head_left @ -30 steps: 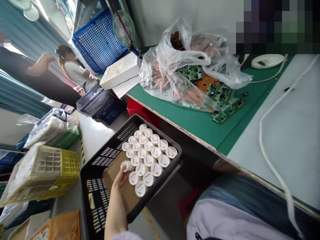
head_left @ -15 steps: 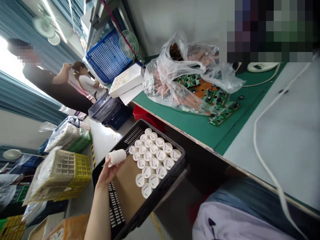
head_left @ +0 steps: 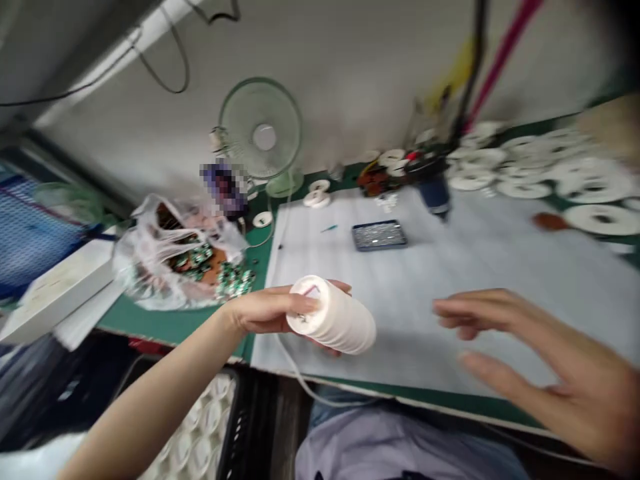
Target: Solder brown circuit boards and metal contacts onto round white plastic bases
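My left hand [head_left: 267,312] grips a white ribbed plastic cylinder [head_left: 337,317] around its middle, with one open end facing up and to the left. The cylinder is above the front of a pale foam sheet [head_left: 400,287] on the bench. To the right, my right hand [head_left: 530,360] is blurred, its fingers spread apart and holding nothing. It is not touching the cylinder. Below my left forearm, a black slotted crate [head_left: 247,427] holds several upright white cylinders [head_left: 200,453], partly hidden by the arm.
A small tray of parts [head_left: 379,235] lies on the sheet. Stacked white discs [head_left: 525,180] line the back right. A plastic bag of circuit boards [head_left: 180,257] sits on the green mat [head_left: 165,327] at left, with a desk fan [head_left: 261,130] behind. A pale cable [head_left: 300,373] runs along the front.
My left hand has lifted a cylinder from the crate to above the bench. The view has swung from the crate toward the bench, and my right hand has come into view.
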`<state>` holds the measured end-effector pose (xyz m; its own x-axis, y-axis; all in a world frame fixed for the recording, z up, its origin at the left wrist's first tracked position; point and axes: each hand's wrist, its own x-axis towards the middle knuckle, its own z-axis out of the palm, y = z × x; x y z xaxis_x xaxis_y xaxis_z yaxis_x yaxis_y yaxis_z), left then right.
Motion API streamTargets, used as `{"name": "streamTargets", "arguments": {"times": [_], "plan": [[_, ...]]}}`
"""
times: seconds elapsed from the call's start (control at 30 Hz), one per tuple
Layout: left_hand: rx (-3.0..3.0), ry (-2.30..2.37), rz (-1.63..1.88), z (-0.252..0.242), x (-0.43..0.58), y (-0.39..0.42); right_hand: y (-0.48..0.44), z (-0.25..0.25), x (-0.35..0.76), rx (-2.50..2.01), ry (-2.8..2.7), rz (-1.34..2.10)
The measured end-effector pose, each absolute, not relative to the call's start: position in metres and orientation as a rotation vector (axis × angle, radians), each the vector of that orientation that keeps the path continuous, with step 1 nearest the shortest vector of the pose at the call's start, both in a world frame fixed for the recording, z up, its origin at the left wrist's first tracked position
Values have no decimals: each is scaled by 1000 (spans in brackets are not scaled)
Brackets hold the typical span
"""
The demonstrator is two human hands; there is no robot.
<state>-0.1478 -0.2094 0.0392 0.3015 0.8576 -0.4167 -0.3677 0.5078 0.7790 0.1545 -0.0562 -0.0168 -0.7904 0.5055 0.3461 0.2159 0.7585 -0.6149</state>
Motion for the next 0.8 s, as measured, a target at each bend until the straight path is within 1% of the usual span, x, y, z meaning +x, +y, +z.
{"name": "streamTargets", "arguments": {"times": [0.07, 0.17, 0.33, 0.4, 0.47, 0.63, 0.7, 0.8], "plan": [[673, 886, 672, 32, -129, -156, -53, -2, 159, -453, -2549, 616], [819, 917, 464, 28, -108, -110, -47, 12, 158, -424, -2647, 501], [1130, 1063, 286, 32, -93, -89, -36, 16, 147, -345, -2706, 356], [1181, 1093, 237, 32, -90, -87, -32, 16, 138, -267, -2749, 255], [1197, 1114, 191, 31, -90, -84, -27, 18, 130, -190, -2794, 235], [1234, 1062, 216, 36, -100, -83, -14, 31, 118, -86, -2928, 493], [1266, 1097, 292, 40, -107, -94, -11, 32, 119, -77, -2928, 490], [1396, 1360, 488, 39, -110, -126, -9, 29, 123, -75, -2875, 406]]}}
